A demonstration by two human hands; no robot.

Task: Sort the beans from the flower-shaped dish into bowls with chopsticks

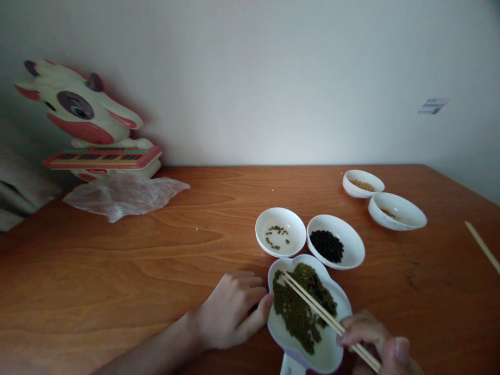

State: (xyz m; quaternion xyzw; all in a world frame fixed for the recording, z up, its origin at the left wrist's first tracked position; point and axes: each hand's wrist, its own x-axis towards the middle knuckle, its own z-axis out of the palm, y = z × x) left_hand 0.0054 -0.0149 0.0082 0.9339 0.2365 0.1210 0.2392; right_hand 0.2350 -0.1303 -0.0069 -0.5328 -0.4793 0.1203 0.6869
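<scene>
We have the scalloped dish point(340, 300) on the near side of the bench point(136, 271), green beans point(291, 315) inside, chopsticks point(312, 301) tipped into them. Our right hand point(373, 333) has its fingers pinched on the chopsticks; left hand point(232, 312) loosely curled, thumb at the dish rim, can't tell if gripping. Just beyond: sparse green-bean bowl point(278, 216), black-bean bowl point(354, 247). Far left: toy cow point(103, 133), plastic bag point(125, 198).
</scene>
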